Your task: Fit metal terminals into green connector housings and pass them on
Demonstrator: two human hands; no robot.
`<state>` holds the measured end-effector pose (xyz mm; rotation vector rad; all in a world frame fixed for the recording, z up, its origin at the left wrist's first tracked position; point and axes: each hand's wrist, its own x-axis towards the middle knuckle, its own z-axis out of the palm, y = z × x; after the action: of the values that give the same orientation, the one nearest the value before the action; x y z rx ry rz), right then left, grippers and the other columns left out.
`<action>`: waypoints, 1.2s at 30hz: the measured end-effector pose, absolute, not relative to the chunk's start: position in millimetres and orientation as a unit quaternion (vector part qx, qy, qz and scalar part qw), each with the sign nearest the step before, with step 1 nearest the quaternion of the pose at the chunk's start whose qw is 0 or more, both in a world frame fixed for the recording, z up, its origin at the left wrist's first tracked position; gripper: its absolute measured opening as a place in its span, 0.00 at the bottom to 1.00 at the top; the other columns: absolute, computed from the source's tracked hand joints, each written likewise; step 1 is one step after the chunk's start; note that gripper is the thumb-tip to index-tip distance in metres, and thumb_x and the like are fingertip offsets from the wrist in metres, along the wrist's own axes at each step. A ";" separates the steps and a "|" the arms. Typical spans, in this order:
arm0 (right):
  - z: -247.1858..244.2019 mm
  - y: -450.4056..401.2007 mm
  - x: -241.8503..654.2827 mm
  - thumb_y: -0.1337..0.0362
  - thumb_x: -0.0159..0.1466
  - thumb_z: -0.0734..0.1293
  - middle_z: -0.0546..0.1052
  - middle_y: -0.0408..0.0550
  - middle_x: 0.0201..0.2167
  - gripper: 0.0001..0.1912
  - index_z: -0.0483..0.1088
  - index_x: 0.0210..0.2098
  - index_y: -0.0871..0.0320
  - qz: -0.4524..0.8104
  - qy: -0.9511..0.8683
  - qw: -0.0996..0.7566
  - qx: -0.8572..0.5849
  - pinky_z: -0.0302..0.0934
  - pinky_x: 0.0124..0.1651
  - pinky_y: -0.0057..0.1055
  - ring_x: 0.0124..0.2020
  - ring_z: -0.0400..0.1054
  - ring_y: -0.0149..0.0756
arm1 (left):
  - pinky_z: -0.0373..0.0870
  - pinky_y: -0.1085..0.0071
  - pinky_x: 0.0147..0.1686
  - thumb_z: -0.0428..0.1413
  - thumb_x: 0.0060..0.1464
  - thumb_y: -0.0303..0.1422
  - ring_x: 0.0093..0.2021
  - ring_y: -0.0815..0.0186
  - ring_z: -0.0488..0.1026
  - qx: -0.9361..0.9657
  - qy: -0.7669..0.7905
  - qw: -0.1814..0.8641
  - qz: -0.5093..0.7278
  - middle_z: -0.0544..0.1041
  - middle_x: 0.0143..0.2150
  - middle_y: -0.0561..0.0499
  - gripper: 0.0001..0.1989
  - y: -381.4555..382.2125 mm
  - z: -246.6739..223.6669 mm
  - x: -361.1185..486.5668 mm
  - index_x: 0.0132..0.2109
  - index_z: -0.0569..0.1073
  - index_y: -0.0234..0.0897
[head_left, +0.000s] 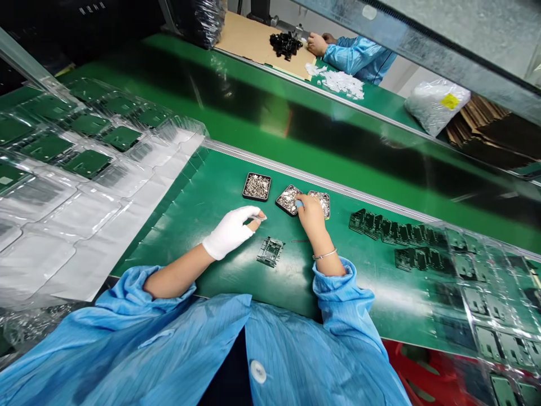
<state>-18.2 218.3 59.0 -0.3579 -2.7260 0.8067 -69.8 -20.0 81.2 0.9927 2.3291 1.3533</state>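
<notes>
My left hand (231,230) wears a white glove with bare fingertips. Its thumb and forefinger are pinched around a small greyish piece too small to name. In the middle black dish (287,198), full of small shiny metal parts, are the fingertips of my right hand (311,214); they are bent together, and what they hold is hidden. One finger has a light-blue cover. Partly behind that hand is another dish (323,202) of metal parts. A third dish (256,186) sits to the left. Below and between my hands lies a circuit board (270,251) with metal parts on it.
Clear plastic trays with green boards (87,162) fill the left. Rows of dark green boards (397,230) stand at right, beside more trays (486,304). Behind a metal rail (296,183) runs a green belt (236,113). Across it, a co-worker's hands (318,44) are near black parts.
</notes>
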 end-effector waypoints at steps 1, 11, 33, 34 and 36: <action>60.1 217.0 -15.6 0.75 0.58 0.58 0.80 0.55 0.42 0.16 0.73 0.39 0.59 0.298 -0.935 0.146 -0.129 0.59 0.59 0.48 0.46 0.72 0.46 | 0.73 0.65 0.50 0.50 0.56 0.37 0.44 0.61 0.77 0.340 0.805 0.132 0.469 0.81 0.42 0.48 0.12 -20.2 81.9 -69.6 0.40 0.75 0.36; 89.3 158.9 30.9 0.63 0.63 0.67 0.74 0.45 0.36 0.05 0.76 0.32 0.52 0.541 -0.816 0.201 0.027 0.67 0.46 0.37 0.40 0.70 0.36 | 0.68 0.72 0.30 0.50 0.60 0.44 0.29 0.67 0.70 0.397 0.730 0.205 0.516 0.72 0.27 0.53 0.18 -8.2 95.2 -53.0 0.29 0.72 0.36; 80.4 168.1 71.3 0.68 0.62 0.62 0.72 0.44 0.30 0.05 0.69 0.30 0.55 0.466 -0.875 0.124 -0.041 0.63 0.40 0.32 0.34 0.67 0.35 | 0.66 0.54 0.59 0.56 0.55 0.48 0.61 0.49 0.68 0.522 0.744 0.199 0.367 0.72 0.58 0.36 0.30 -30.9 52.8 -47.4 0.58 0.66 0.34; 78.7 167.1 71.4 0.68 0.62 0.62 0.73 0.44 0.30 0.06 0.69 0.30 0.55 0.459 -0.880 0.116 -0.030 0.63 0.41 0.32 0.35 0.67 0.35 | 0.66 0.55 0.59 0.55 0.56 0.47 0.60 0.51 0.70 0.514 0.739 0.213 0.378 0.73 0.56 0.38 0.26 -30.2 50.6 -46.2 0.56 0.67 0.35; 75.9 164.6 71.7 0.69 0.62 0.62 0.73 0.45 0.31 0.06 0.69 0.30 0.55 0.448 -0.887 0.110 -0.014 0.63 0.43 0.33 0.36 0.68 0.36 | 0.66 0.55 0.59 0.55 0.56 0.47 0.59 0.52 0.70 0.504 0.733 0.215 0.403 0.73 0.56 0.39 0.26 -28.1 49.5 -42.2 0.56 0.67 0.36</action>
<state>71.7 164.6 75.9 -0.0400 -2.6068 1.3180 -42.2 -28.1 49.5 1.3990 2.0328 1.1179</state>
